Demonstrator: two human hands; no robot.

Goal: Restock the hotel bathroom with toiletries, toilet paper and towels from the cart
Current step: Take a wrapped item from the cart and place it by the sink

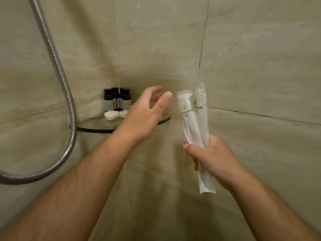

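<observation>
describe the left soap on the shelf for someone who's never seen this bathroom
Look in the corner where the tiled walls meet: a glass shelf juts out beside the shower hose. In front of the dark bottles lie two round white soaps; it is the one nearer the hose, fully in view.

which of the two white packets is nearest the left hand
The front packet with the gold emblem, top beside the left hand; the other packet stands behind.

The right hand [211, 158] grips two white sachets [194, 117]; the left hand [144, 117], fingers relaxed, hovers before a glass shelf [97, 126] holding dark bottles [116, 99]
</observation>
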